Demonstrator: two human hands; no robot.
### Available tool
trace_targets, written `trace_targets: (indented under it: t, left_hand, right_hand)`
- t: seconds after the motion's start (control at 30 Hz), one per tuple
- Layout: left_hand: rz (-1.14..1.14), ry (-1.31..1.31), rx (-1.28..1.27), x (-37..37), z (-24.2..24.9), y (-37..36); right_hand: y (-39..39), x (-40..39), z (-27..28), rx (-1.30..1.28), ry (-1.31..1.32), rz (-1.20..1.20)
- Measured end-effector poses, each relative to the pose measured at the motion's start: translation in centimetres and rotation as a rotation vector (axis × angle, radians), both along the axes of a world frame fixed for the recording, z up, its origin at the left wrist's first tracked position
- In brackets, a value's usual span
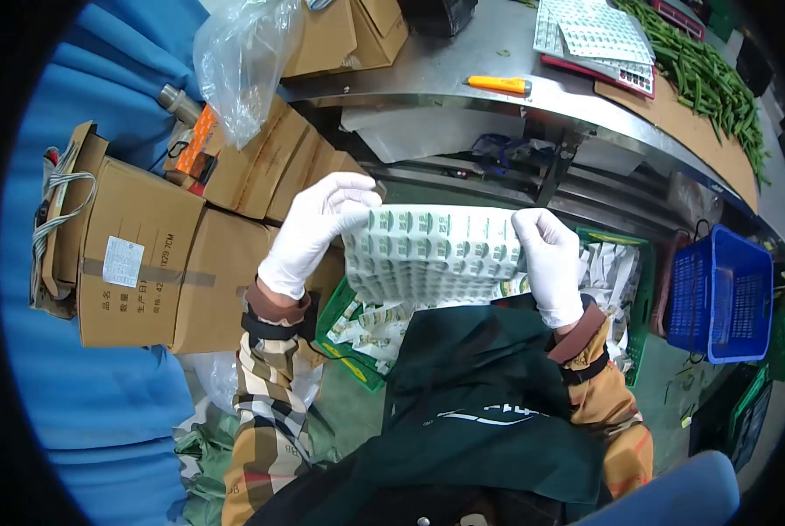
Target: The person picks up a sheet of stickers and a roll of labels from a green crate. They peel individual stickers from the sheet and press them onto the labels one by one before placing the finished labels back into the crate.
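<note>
A white sheet of green-printed labels is stretched between my two gloved hands, above my lap. My left hand pinches its upper left corner between thumb and fingers. At the upper right corner, my right hand grips the edge, fingers folded in. The sheet's lower part curves away toward my dark apron. Behind and below it stands a green crate full of white paper strips with green print, partly hidden by the sheet and my arms.
Cardboard boxes are stacked at left. A metal table ahead carries an orange utility knife, more label sheets and green beans. A blue basket stands on the right. A clear plastic bag hangs at upper left.
</note>
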State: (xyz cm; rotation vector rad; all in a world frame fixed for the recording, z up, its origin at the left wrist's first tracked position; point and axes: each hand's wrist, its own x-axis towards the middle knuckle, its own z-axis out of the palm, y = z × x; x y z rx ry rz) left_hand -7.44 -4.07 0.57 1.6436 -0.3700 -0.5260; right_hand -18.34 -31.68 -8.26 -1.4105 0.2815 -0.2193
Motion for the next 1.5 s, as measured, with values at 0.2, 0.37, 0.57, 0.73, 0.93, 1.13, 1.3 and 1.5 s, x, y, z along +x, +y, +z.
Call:
trace_targets:
  t: [0.2, 0.37, 0.57, 0.73, 0.93, 1.13, 1.3, 1.5]
  left_hand:
    - [0.157, -0.079, -0.014, -1.1, -0.5, -1.4]
    - [0.143, -0.067, 0.070, -1.1, -0.2, -1.1]
    - [0.232, -0.175, 0.043, -0.6, -1.1, -0.9]
    - [0.216, -0.241, -0.019, -0.9, -0.7, -1.7]
    - [0.077, -0.022, -0.077, -1.3, -1.0, -1.7]
    - [0.248, -0.076, 0.002, -1.2, -2.0, -1.1]
    - [0.389, -0.100, -0.025, -1.1, -1.5, -1.7]
    - [0.601, -0.346, -0.157, -0.1, -2.7, -3.3]
  right_hand:
    - [0.9, -0.2, 2.8, 0.183, -0.207, 0.077]
    - [-0.5, -0.2, 1.5, 0.079, -0.062, 0.046]
    - [-0.6, -0.3, 0.5, -0.080, 0.061, 0.020]
    - [0.0, 0.1, 1.1, 0.233, -0.049, 0.088]
    - [0.3, -0.1, 0.8, 0.136, -0.039, 0.029]
    - [1.4, -0.7, 0.7, 0.066, -0.110, -0.006]
    - [2.2, -1.3, -0.2, -0.401, -0.344, -0.150]
    - [4.2, -2.0, 0.6, -0.348, -0.137, -0.109]
